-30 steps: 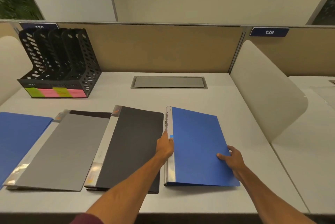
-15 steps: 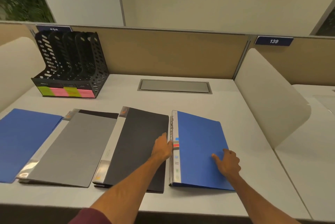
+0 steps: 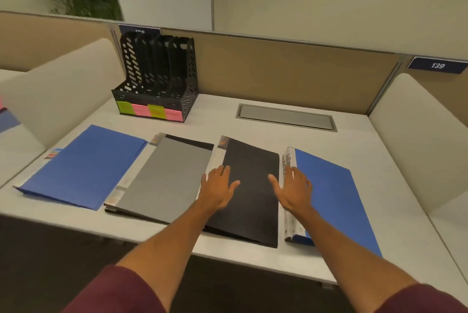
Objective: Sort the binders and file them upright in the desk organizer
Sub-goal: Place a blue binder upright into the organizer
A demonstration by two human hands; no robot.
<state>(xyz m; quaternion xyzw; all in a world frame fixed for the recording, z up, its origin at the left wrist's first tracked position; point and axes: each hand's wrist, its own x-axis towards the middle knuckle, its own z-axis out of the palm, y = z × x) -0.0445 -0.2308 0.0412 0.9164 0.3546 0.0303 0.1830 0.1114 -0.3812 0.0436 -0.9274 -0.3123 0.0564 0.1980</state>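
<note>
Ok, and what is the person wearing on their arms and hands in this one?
Dark maroon sleeves, the left sleeve and the right sleeve, show at the bottom edge of the view; the forearms are bare. The left hand and right hand wear no gloves, and no watch, bracelet or ring shows.
</note>
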